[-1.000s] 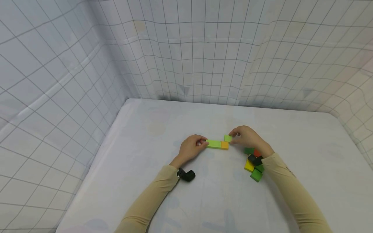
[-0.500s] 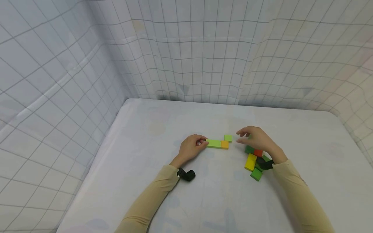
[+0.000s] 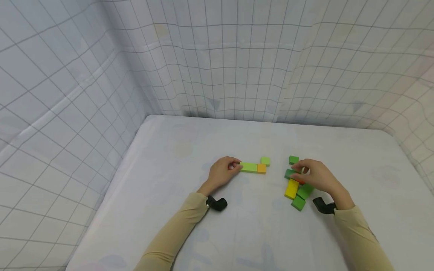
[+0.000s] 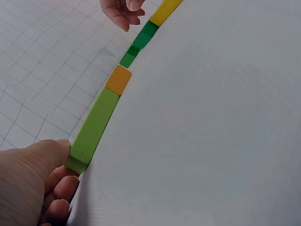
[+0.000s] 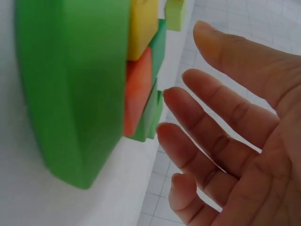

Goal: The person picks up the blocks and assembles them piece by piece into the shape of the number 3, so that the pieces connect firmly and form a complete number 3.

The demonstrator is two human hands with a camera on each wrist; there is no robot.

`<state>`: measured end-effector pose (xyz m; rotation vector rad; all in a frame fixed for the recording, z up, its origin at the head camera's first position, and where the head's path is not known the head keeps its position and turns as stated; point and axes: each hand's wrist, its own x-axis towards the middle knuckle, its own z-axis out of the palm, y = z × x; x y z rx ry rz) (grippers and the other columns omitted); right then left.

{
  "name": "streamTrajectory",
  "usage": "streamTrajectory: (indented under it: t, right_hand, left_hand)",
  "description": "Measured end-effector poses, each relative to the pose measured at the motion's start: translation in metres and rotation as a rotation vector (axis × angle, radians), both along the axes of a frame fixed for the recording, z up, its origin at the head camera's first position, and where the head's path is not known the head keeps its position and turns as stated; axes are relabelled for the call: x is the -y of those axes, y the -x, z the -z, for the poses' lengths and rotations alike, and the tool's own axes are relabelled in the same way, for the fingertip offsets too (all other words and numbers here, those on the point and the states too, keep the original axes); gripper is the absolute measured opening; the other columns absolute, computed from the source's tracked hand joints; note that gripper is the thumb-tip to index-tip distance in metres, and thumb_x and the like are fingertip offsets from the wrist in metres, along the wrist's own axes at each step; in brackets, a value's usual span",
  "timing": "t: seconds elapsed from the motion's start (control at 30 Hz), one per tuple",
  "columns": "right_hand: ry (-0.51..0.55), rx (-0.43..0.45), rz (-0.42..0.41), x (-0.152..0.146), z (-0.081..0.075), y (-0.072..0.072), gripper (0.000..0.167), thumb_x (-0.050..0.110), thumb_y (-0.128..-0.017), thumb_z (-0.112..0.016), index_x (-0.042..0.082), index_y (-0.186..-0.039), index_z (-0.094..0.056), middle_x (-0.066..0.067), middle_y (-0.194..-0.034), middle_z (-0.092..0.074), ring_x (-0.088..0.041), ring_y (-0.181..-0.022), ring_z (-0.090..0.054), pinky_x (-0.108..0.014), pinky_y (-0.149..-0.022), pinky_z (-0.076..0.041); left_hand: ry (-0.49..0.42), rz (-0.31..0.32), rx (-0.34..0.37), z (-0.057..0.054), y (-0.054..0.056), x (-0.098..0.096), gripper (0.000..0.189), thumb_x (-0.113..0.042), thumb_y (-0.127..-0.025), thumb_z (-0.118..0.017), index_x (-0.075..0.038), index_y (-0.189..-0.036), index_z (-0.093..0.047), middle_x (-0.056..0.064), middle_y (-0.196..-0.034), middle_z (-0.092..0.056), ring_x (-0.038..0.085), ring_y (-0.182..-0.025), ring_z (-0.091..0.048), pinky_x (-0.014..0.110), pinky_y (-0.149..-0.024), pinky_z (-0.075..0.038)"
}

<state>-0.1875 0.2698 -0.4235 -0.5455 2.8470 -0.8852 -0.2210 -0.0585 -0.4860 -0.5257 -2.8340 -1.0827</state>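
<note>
At the middle of the table my left hand (image 3: 222,172) pinches the left end of a long light green block (image 3: 248,167) between thumb and fingers. An orange block (image 3: 261,168) sits flush against its other end. Just behind the orange one is a small light green block (image 3: 265,161). My right hand (image 3: 315,175) hovers over the loose blocks on the right, its fingers apart and holding nothing in the right wrist view. Under its fingertips are a dark green block (image 3: 290,173) and a red block (image 5: 138,94), the red partly hidden in the head view.
A yellow block (image 3: 291,188), a green block (image 3: 306,191) and another green block (image 3: 298,203) lie in front of the red one. Behind the group sits a small green block (image 3: 293,160). Grid-patterned white curtains (image 3: 217,67) surround the white table (image 3: 190,146).
My right hand has left the small light green block behind the orange one and moved right and nearer, over the loose blocks. My left hand has stayed in place.
</note>
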Motion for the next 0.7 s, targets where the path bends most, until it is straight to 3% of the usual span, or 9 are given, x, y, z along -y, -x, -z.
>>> streamTrajectory:
  t: [0.43,0.7]
  right_hand:
    - [-0.078,0.013,0.024,0.003,0.003,0.010,0.039,0.029,-0.078,-0.079,0.001,-0.103,-0.071,-0.001,-0.084,-0.058,-0.017,-0.066,-0.047,-0.032,-0.055,-0.039]
    - [-0.115,0.041,0.035,0.012,0.002,0.015,0.035,0.028,-0.077,-0.079,0.002,-0.100,-0.073,-0.008,-0.096,-0.064,-0.023,-0.084,-0.057,-0.041,-0.070,-0.046]
  left_hand:
    - [-0.004,-0.001,0.005,0.001,0.000,0.000,0.027,-0.036,-0.091,-0.063,-0.017,-0.109,-0.071,-0.009,-0.081,-0.056,0.007,-0.071,-0.048,0.023,-0.060,-0.039]
    - [-0.010,0.002,-0.005,0.000,0.000,0.001,0.027,-0.035,-0.092,-0.063,-0.016,-0.109,-0.071,-0.008,-0.079,-0.055,0.009,-0.070,-0.048,0.023,-0.060,-0.038]
